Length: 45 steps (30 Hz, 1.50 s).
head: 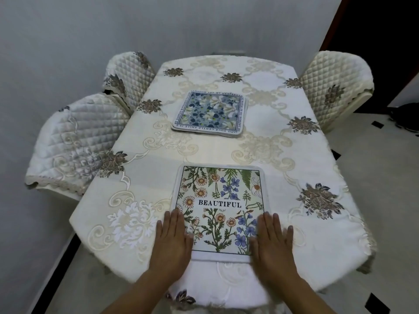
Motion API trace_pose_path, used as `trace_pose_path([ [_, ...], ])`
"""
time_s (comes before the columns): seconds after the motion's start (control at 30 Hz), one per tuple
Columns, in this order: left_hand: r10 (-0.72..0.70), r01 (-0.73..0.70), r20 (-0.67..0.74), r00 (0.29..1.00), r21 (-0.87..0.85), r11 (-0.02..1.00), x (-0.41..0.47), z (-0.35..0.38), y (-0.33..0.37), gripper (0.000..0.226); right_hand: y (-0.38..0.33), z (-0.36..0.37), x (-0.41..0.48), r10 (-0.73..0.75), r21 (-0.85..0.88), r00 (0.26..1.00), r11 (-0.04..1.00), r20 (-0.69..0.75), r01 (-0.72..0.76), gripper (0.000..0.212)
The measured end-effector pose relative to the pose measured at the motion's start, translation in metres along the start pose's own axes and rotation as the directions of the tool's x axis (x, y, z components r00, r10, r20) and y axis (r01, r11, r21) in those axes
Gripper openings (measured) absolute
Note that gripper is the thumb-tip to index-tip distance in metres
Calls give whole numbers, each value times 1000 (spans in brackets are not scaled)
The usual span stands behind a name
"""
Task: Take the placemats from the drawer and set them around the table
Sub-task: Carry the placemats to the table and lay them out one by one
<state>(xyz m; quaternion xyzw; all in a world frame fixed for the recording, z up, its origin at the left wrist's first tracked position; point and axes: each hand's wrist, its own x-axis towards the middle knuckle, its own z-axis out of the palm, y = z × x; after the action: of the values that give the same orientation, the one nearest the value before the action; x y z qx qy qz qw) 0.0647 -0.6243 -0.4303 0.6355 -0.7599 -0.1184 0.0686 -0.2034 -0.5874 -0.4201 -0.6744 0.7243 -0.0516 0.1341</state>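
A square placemat printed with wildflowers and the word BEAUTIFUL (221,200) lies flat at the near end of the table (283,168). My left hand (172,241) presses flat on its near left corner, fingers straight. My right hand (272,243) presses flat on its near right corner, slightly blurred. A stack of blue floral placemats (208,113) sits in the middle of the table, beyond both hands.
The table wears a cream embroidered cloth. Two quilted covered chairs (74,143) (127,75) stand along the left side and one chair (335,87) at the far right. A grey wall lies behind; pale floor tiles run on the right.
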Motion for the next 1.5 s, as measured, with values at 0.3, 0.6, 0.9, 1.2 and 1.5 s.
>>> trace_pose_path([
  [0.3,179,-180,23,984,10,984,150,-10,39,62,-67,-10,153,-205,32,978,978,25,205,60],
  [0.6,233,-233,13,972,88,968,225,0,24,58,-59,-4,220,-280,-60,960,958,-3,279,64],
  [0.9,173,-172,-22,985,44,984,196,-7,-15,59,1,-13,193,-118,-12,992,993,-40,118,64],
  [1.2,124,-124,-26,992,11,992,91,-11,-21,68,6,-4,101,-65,28,997,997,-41,66,69],
  [1.5,58,-75,138,989,125,989,-3,-25,-13,58,-35,-37,-11,80,-13,989,997,127,-79,73],
])
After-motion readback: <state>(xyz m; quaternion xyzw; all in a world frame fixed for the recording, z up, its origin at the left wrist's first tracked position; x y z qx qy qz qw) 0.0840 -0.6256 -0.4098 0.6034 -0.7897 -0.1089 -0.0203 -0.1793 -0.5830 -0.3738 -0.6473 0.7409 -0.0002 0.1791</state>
